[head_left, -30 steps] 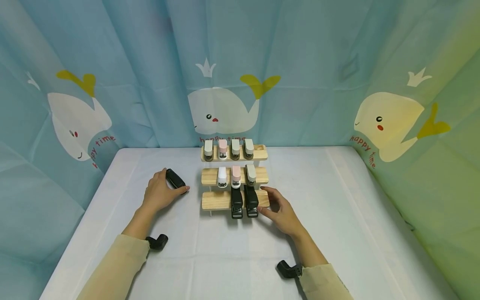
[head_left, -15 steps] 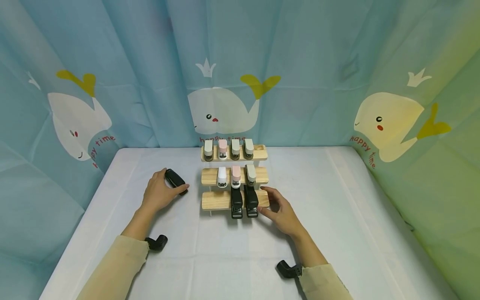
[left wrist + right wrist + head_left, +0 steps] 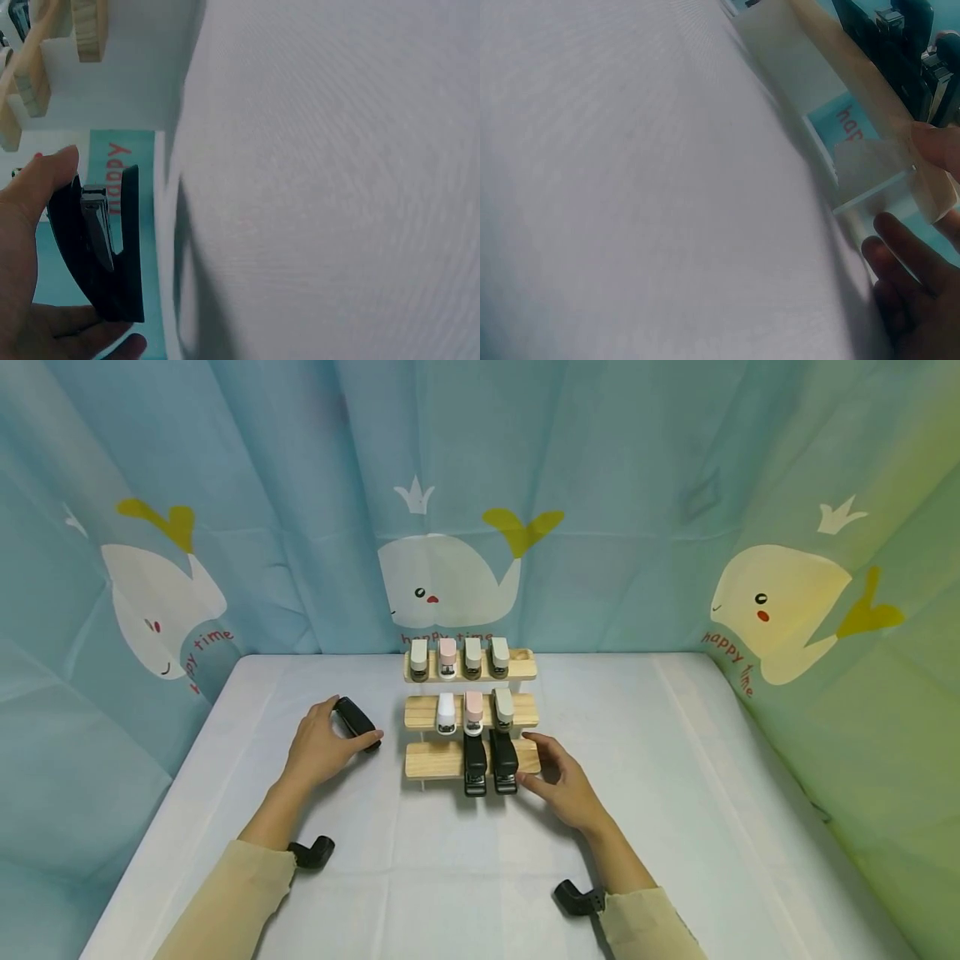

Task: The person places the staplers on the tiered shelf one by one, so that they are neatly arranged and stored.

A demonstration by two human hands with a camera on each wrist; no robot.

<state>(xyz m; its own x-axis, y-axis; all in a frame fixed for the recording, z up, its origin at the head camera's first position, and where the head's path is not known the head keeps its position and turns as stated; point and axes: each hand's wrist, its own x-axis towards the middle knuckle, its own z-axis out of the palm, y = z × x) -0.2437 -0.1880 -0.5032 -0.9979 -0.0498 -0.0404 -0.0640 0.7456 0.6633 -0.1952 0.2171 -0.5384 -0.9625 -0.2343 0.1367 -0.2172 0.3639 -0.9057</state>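
Note:
My left hand (image 3: pixel 318 745) holds a black stapler (image 3: pixel 357 724) to the left of a three-tier wooden rack, thumb at one end and fingers at the other. In the left wrist view this stapler (image 3: pixel 94 247) lies on its side, clear of the tablecloth, its metal magazine showing. At the right end of the rack's bottom shelf (image 3: pixel 433 762), my right hand (image 3: pixel 564 787) grips the board, thumb in front and index finger behind. Its other fingers (image 3: pixel 907 259) hang below the board. Two black staplers, one left (image 3: pixel 475 767) and one right (image 3: pixel 504 764), stand on that shelf near my right thumb.
The middle shelf (image 3: pixel 420 713) carries a white, a pink and a grey-beige mini stapler. Several more stand on the top shelf (image 3: pixel 521 667). A white cloth (image 3: pixel 450 877) covers the table, and a blue whale-print curtain (image 3: pixel 315 485) hangs behind.

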